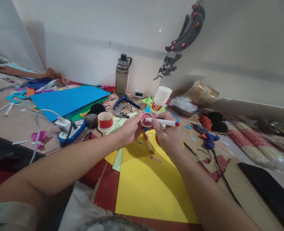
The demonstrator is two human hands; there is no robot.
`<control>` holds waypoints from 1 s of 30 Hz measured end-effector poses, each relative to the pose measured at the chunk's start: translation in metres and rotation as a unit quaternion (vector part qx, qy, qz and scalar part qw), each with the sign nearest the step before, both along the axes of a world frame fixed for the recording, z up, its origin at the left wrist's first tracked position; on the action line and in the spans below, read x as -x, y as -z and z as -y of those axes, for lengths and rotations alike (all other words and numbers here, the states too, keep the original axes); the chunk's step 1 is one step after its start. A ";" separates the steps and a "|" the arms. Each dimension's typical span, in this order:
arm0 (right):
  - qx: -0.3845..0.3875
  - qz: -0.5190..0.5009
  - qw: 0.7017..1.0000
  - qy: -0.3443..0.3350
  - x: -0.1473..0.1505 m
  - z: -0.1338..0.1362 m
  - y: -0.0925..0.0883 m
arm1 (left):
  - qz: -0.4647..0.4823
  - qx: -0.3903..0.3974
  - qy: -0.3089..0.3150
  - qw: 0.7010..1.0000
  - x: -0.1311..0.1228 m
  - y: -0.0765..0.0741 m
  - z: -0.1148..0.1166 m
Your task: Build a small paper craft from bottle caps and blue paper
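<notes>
Head view shows two bare hands meeting at the centre of the frame over a yellow rectangular sheet of paper (154, 189). Fingers of the left hand (131, 129) are curled closed around a small round, white-rimmed piece with a pinkish-red inside (144, 123), holding it at mid-frame; blue tabs (147, 109) show above and below it. Fingers of the right hand (169, 136) are pinched together on a slim white marker with a red end (164, 122); it lies nearly level, its left end over the pinkish-red inside, though whether the tip touches cannot be told.

Just left of centre stands a short red-and-white paper cup (105, 122). Above the right hand is a leaning stack of white paper cups (162, 93). A blue glue gun (208, 136) lies at right of centre, a large bright-blue card sheet (71, 100) at left, and a grey translucent bottle with a dark lid (121, 77) stands at upper centre.
</notes>
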State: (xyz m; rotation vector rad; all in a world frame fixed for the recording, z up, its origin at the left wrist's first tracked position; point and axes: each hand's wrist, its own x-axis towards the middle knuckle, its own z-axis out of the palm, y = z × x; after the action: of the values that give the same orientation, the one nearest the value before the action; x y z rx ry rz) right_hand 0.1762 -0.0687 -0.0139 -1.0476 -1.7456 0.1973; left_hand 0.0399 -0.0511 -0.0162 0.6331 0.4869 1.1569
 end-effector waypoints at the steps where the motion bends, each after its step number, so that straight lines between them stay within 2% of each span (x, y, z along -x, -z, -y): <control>1: 0.002 -0.001 1.000 0.001 0.000 0.000 0.000 | 0.004 -0.003 0.003 1.000 0.000 0.001 0.000; 5: 0.005 0.004 1.000 -0.015 0.001 0.000 -0.001 | 0.010 -0.021 0.014 1.000 0.000 0.005 -0.002; 11: -0.043 0.052 0.995 0.070 -0.001 0.000 -0.003 | 0.000 -0.002 0.002 1.000 0.000 0.002 -0.002; 17: -0.018 0.041 0.998 0.041 -0.001 -0.001 -0.001 | -0.006 -0.004 0.007 1.000 0.000 0.001 -0.001; 22: -0.034 0.041 0.996 0.078 -0.004 -0.002 -0.002 | -0.002 -0.003 -0.005 1.000 0.000 0.001 -0.003; 27: -0.028 0.037 0.997 0.056 -0.003 -0.002 -0.002 | 0.003 -0.005 0.002 1.000 0.000 0.004 -0.004; 30: -0.029 0.037 0.996 0.070 -0.002 -0.001 -0.002 | 0.008 -0.015 0.007 1.000 0.000 0.005 -0.004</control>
State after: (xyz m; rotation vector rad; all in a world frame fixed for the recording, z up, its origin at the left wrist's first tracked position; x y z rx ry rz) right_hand 0.1786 -0.0675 -0.0122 -1.1412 -1.7256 0.0202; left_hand 0.0399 -0.0469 -0.0217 0.6512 0.4513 1.1566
